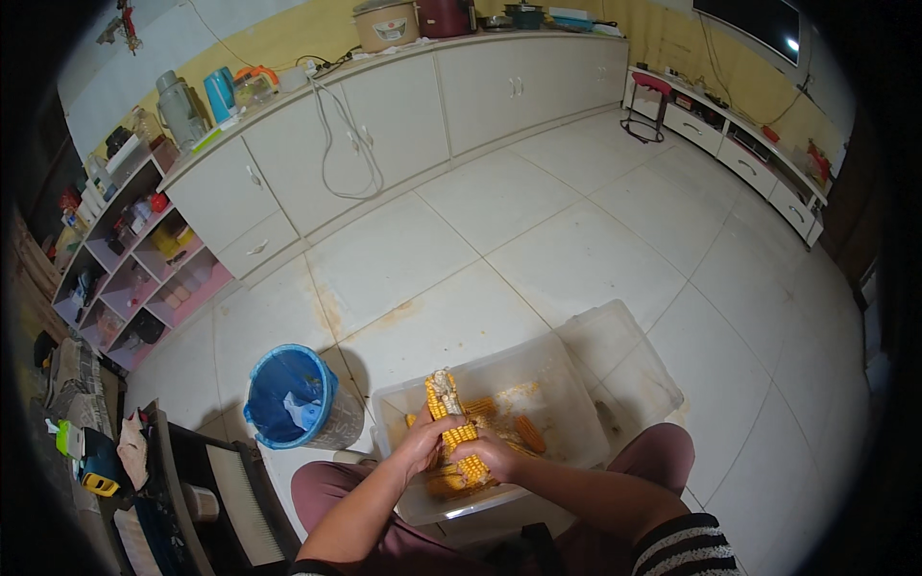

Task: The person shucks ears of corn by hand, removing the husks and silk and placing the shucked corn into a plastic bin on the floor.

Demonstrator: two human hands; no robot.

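Observation:
Both hands grip one yellow corn cob (454,426) above a clear plastic bin (576,403). My left hand (423,441) closes around its middle, while my right hand (484,455) holds it nearer the lower end. The cob tilts, and a strip near its upper end is stripped of kernels, showing the pale core. Under the hands lie several more cobs, partly hidden, and one orange-yellow cob (529,433) rests to the right in the bin. Loose kernels (524,390) are scattered on the bin's floor.
A lined blue-rimmed trash bin (294,396) stands left of the plastic bin. A clear plastic lid (619,360) lies on the tiles at its right. A black rack (209,497) is at lower left; white cabinets (396,115) and a small stool (648,108) stand farther off.

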